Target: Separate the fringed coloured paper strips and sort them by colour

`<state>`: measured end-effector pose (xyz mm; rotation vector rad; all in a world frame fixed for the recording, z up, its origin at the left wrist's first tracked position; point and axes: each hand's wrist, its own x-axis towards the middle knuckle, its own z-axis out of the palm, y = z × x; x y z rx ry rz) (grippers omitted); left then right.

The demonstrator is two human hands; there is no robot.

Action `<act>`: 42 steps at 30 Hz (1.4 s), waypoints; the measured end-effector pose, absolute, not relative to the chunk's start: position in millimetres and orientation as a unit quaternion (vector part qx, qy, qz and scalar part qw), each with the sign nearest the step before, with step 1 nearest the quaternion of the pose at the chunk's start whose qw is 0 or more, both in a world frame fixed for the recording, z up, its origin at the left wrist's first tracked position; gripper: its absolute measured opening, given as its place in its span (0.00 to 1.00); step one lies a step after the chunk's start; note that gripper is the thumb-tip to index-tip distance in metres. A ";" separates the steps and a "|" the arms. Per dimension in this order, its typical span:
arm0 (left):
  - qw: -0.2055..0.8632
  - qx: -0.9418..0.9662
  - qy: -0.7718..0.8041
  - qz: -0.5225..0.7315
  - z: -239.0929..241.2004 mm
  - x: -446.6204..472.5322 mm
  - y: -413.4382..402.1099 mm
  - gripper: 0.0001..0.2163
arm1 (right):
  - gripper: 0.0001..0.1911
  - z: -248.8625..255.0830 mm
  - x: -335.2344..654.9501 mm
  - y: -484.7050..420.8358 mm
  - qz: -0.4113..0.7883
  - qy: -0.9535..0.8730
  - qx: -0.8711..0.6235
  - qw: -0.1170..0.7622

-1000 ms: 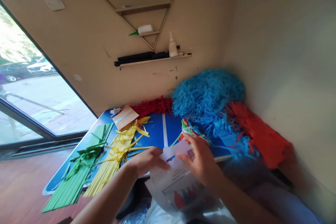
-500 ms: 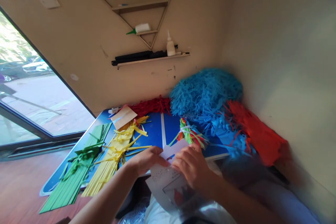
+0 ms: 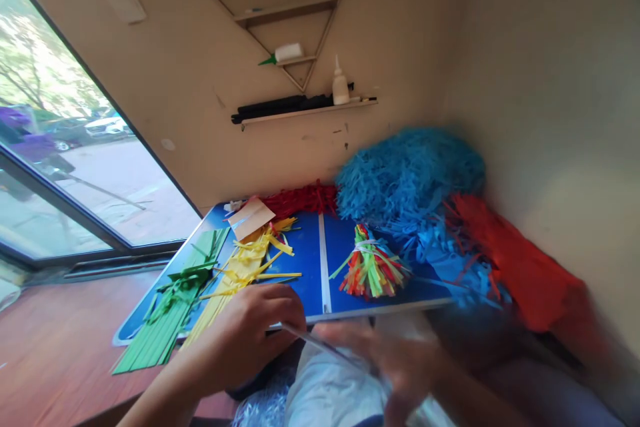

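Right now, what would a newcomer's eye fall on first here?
The big heap of blue strips by the wall at the back right of the table draws the eye first, with a red bundle on its right. Nearer the middle, a multicoloured tassel lies right of the white stripe. In front, the left hand pinches a thin sheet, seen nearly edge-on, beside the blurred right hand.

Packet (image 3: 320,343): thin, pale, seen nearly edge-on as narrow strip. Left end pinched in left hand's (image 3: 265,320) fingertips; strip slants down rightward to blurred right hand (image 3: 395,353), whose grip cannot be told. Held off table (image 3: 305,240), just on wearer's side of near edge, around mid-length. Flat face not visible; lower right part smeared by blur.
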<state>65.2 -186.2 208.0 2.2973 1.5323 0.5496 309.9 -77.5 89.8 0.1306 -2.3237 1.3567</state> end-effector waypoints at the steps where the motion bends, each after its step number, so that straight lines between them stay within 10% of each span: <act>1: 0.107 0.812 0.538 0.200 208.6 66.8 -192.0 0.09 | 0.55 87.9 295.3 -86.4 0.501 -0.836 0.088 0.206; 7: -0.129 0.811 0.536 0.197 196.3 59.1 -230.9 0.07 | 0.30 69.7 244.0 -133.5 0.488 -0.804 0.035 0.339; 15: 0.203 0.685 0.693 0.098 204.1 24.2 -305.9 0.14 | 0.28 27.5 199.4 -167.9 0.273 -0.878 0.029 0.393; 21: 0.198 0.473 0.846 0.145 153.0 21.8 -351.5 0.16 | 0.23 4.8 166.5 -221.5 0.164 -0.895 0.048 0.413; 28: 0.229 0.252 0.874 0.346 129.2 22.2 -398.4 0.13 | 0.40 6.3 151.5 -242.2 0.331 -0.873 0.115 0.341; 36: 0.192 0.411 0.834 0.315 168.1 42.7 -395.6 0.08 | 0.08 71.3 121.6 -228.1 0.414 -0.813 0.135 0.386; 42: 0.143 0.478 0.829 0.253 157.8 38.1 -384.1 0.05 | 0.15 95.1 149.4 -209.6 0.511 -0.737 0.086 0.433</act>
